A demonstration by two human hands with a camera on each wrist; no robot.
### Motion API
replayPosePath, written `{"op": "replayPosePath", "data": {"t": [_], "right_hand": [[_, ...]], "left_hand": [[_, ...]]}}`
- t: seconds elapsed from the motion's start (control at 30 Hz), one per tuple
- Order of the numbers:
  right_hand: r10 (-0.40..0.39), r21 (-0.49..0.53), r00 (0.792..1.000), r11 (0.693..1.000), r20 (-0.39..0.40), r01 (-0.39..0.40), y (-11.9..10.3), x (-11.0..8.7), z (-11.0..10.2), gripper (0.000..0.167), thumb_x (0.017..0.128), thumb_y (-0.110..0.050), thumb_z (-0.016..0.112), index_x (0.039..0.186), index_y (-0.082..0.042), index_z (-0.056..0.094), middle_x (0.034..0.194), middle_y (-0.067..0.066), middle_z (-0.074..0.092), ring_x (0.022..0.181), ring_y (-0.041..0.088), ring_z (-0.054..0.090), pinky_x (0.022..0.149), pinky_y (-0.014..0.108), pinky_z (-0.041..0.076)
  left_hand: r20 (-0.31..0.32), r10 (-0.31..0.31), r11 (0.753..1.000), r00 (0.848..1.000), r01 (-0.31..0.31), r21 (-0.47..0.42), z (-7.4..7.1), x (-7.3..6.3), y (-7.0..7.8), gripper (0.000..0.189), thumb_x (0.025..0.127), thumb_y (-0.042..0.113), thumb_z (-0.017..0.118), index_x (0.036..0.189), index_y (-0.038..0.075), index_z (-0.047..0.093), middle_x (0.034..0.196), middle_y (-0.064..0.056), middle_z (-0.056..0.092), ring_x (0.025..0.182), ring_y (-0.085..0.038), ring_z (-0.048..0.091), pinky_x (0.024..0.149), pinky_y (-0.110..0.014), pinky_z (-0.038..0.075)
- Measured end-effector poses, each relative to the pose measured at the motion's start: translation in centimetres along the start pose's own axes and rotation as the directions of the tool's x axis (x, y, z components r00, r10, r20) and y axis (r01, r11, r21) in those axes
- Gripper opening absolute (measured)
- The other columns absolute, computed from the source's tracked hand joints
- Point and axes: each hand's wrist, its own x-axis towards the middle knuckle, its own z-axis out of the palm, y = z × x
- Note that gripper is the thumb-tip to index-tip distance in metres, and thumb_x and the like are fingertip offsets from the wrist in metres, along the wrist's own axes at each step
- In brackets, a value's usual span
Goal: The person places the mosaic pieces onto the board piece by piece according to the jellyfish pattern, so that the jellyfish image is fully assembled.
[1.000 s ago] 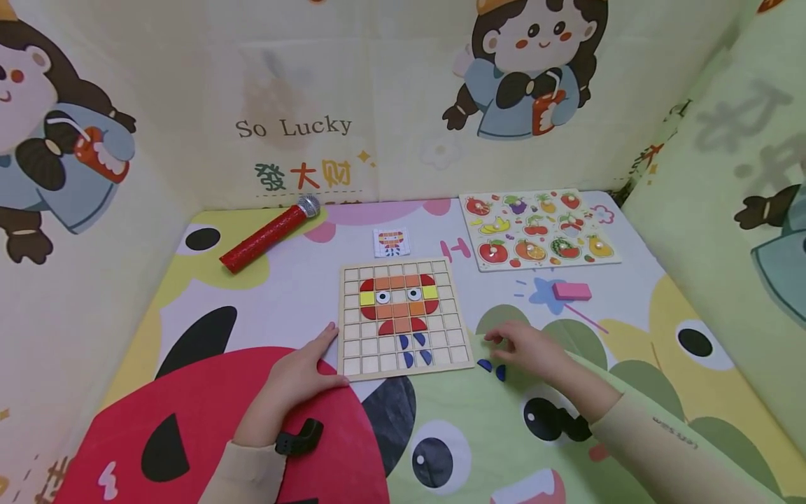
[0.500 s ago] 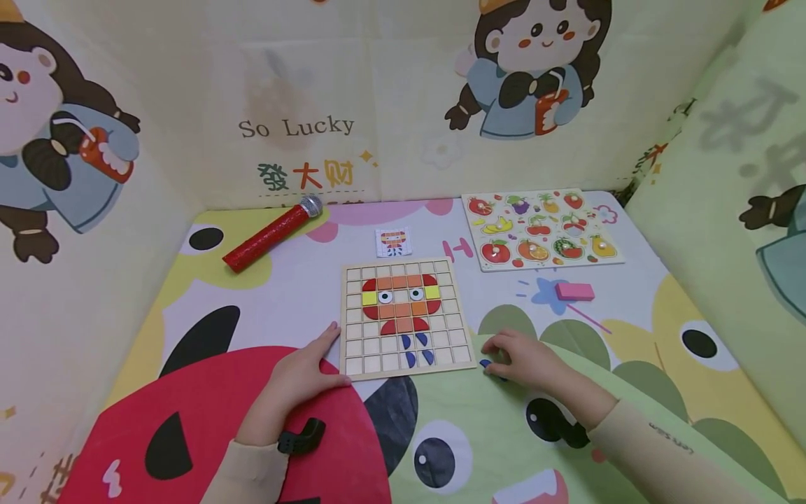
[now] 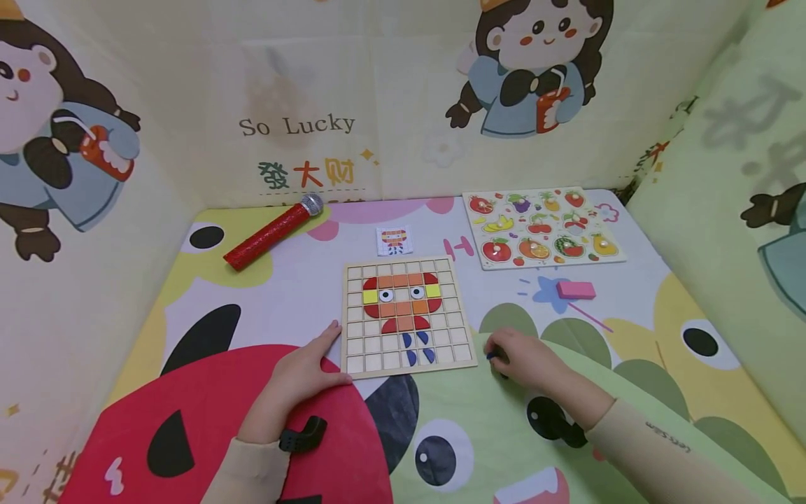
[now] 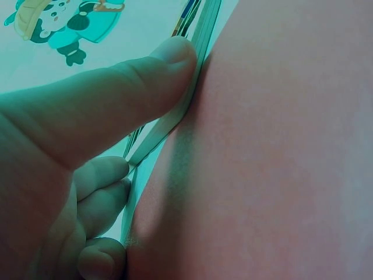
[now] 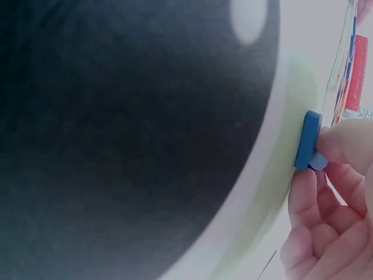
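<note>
A wooden grid board lies mid-table, with red, orange, yellow and blue pieces and two eye pieces forming a figure. My left hand rests at its lower left corner, thumb along the front edge and fingers against the left side. Right of the board, my right hand pinches a small blue half-round piece between thumb and fingers, low over the table. Two blue shapes show by those fingers in the right wrist view: a blue block and a lighter one partly behind the thumb.
Behind the board lies a small picture card. A red microphone is at the back left. A fruit puzzle board and a pink block lie at the right, on a cartoon-printed cloth.
My right hand has come down over the two loose blue pieces and now pinches one. The left hand stays at the board's corner.
</note>
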Motion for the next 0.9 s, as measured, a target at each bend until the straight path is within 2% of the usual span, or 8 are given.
{"op": "replayPosePath", "data": {"t": [0.27, 0.43, 0.53, 0.67, 0.9], "right_hand": [[-0.018, 0.115, 1.000, 0.993, 0.005, 0.017, 0.16, 0.34, -0.49, 0.019, 0.082, -0.006, 0.060, 0.100, -0.011, 0.062, 0.090, 0.000, 0.059, 0.076, 0.014, 0.047, 0.068, 0.031, 0.044], [-0.038, 0.137, 0.999, 0.990, -0.014, 0.039, 0.16, 0.52, -0.69, 0.017, 0.084, -0.006, 0.060, 0.100, -0.011, 0.065, 0.093, 0.001, 0.062, 0.078, 0.013, 0.050, 0.071, 0.032, 0.046], [-0.021, 0.176, 1.000, 0.984, -0.016, 0.023, 0.13, 0.68, -0.67, 0.021, 0.085, -0.006, 0.060, 0.105, -0.010, 0.065, 0.098, 0.004, 0.064, 0.080, 0.013, 0.052, 0.074, 0.033, 0.048], [0.009, 0.244, 1.000, 0.970, -0.019, -0.004, -0.03, 0.83, -0.75, 0.026, 0.085, -0.005, 0.060, 0.111, -0.008, 0.063, 0.100, 0.006, 0.064, 0.078, 0.013, 0.052, 0.071, 0.030, 0.048], [0.014, 0.274, 1.000, 0.962, -0.025, -0.007, -0.10, 0.96, -0.78, 0.027, 0.084, -0.005, 0.060, 0.112, -0.008, 0.063, 0.098, 0.007, 0.063, 0.074, 0.013, 0.050, 0.066, 0.026, 0.046]], "left_hand": [[-0.006, 0.002, 1.000, 1.000, -0.002, 0.004, 0.10, 0.00, -0.12, 0.104, 0.058, 0.047, 0.080, 0.144, 0.029, 0.025, 0.145, -0.003, 0.036, 0.119, -0.026, 0.046, 0.070, -0.036, 0.053], [-0.009, 0.004, 1.000, 1.000, -0.004, 0.005, 0.16, 0.02, -0.21, 0.105, 0.057, 0.047, 0.080, 0.144, 0.029, 0.024, 0.145, -0.004, 0.036, 0.117, -0.025, 0.047, 0.067, -0.035, 0.053], [-0.005, 0.003, 1.000, 1.000, -0.003, 0.000, 0.16, 0.03, -0.22, 0.106, 0.057, 0.047, 0.080, 0.144, 0.029, 0.024, 0.144, -0.005, 0.036, 0.117, -0.026, 0.046, 0.066, -0.034, 0.053], [-0.003, 0.000, 1.000, 1.000, 0.000, -0.006, 0.09, 0.03, -0.15, 0.106, 0.056, 0.048, 0.080, 0.144, 0.029, 0.024, 0.145, -0.005, 0.036, 0.118, -0.027, 0.045, 0.066, -0.035, 0.053], [-0.002, -0.013, 1.000, 1.000, 0.013, -0.004, 0.16, 0.08, -0.14, 0.106, 0.056, 0.048, 0.080, 0.144, 0.030, 0.023, 0.144, -0.005, 0.036, 0.118, -0.026, 0.046, 0.067, -0.035, 0.053]]}}
